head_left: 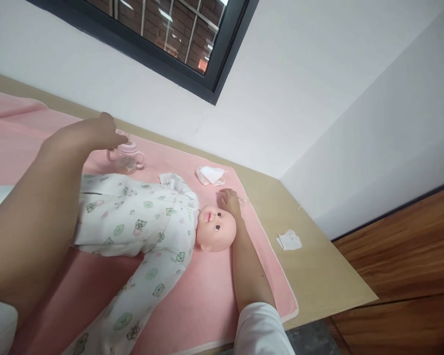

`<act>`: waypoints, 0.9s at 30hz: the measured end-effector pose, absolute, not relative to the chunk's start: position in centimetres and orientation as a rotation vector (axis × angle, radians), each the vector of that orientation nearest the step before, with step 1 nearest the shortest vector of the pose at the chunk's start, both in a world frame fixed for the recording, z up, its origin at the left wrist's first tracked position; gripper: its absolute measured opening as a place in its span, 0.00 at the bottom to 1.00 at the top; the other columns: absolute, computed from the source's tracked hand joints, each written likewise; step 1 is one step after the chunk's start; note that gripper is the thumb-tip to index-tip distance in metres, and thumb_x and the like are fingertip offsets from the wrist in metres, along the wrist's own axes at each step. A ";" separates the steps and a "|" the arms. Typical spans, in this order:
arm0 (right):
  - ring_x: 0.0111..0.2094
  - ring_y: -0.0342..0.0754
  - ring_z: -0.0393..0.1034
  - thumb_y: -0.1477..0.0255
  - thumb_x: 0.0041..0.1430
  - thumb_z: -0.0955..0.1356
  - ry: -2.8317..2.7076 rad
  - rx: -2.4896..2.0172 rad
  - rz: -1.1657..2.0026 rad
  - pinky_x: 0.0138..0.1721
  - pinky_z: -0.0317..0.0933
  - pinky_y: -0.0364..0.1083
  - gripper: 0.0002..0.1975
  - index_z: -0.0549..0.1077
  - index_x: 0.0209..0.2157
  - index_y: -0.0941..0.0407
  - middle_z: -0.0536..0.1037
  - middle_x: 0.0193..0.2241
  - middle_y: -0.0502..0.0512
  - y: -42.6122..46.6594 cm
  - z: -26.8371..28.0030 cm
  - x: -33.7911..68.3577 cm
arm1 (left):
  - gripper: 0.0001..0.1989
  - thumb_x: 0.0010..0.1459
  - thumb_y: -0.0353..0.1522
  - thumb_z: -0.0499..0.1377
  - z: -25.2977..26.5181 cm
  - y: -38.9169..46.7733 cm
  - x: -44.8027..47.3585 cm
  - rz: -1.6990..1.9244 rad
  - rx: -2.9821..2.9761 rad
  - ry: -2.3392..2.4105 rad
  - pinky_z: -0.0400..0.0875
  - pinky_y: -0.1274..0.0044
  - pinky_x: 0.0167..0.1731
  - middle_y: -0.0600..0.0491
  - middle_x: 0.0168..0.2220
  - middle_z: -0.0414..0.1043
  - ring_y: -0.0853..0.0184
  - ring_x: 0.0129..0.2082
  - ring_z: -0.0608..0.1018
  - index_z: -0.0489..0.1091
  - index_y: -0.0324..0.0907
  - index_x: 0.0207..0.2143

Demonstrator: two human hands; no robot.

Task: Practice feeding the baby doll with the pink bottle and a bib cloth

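A doll (216,229) lies on its back, dressed in a white sleepsuit (133,212) with green and grey animal prints. Beyond its body a clear baby bottle (128,162) with a pink top and two handles stands upright on the pink blanket (203,296). My left hand (105,132) reaches across the doll and grips the bottle's top; part of its fingers is hidden. Past the doll's head, my right hand (229,199) rests on the blanket with fingers loosely bent and apart. The right forearm lies alongside the head. Nothing shows in the right fingers.
A small plastic packet (211,175) with white contents lies near my right hand. Folded white paper or cloth (289,240) sits on the wooden tabletop (314,276). A white wall (266,113) with a dark-framed window (207,88) borders the table's far side.
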State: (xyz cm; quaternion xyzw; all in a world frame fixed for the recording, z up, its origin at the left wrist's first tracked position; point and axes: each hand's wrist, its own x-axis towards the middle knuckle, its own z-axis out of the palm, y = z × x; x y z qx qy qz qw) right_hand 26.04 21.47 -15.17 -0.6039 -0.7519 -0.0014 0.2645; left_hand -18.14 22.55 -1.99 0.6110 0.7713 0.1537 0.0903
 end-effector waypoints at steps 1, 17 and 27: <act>0.54 0.56 0.63 0.75 0.61 0.61 -2.072 -1.615 0.012 0.56 0.60 0.54 0.16 0.74 0.48 0.59 0.74 0.48 0.64 21.6 -15.3 25.9 | 0.40 0.60 0.42 0.53 -1.7 22.2 -17.8 0.464 1.800 2.287 0.71 0.66 0.44 0.35 0.48 0.75 0.51 0.45 0.76 0.45 0.26 0.66; 0.50 0.52 0.66 0.77 0.61 0.62 -2.098 -1.626 0.193 0.53 0.61 0.50 0.15 0.76 0.46 0.57 0.74 0.48 0.61 21.8 -16.2 25.2 | 0.29 0.58 0.50 0.50 0.7 14.0 -6.2 0.686 2.305 1.596 0.70 0.74 0.40 0.51 0.49 0.76 0.59 0.44 0.78 0.68 0.49 0.57; 0.47 0.52 0.65 0.76 0.62 0.62 -2.125 -1.688 0.201 0.49 0.61 0.48 0.15 0.75 0.46 0.59 0.73 0.47 0.62 21.6 -15.6 24.9 | 0.29 0.51 0.43 0.59 -1.3 19.0 4.7 -0.239 2.138 0.870 0.74 0.74 0.46 0.46 0.55 0.74 0.58 0.48 0.77 0.72 0.46 0.56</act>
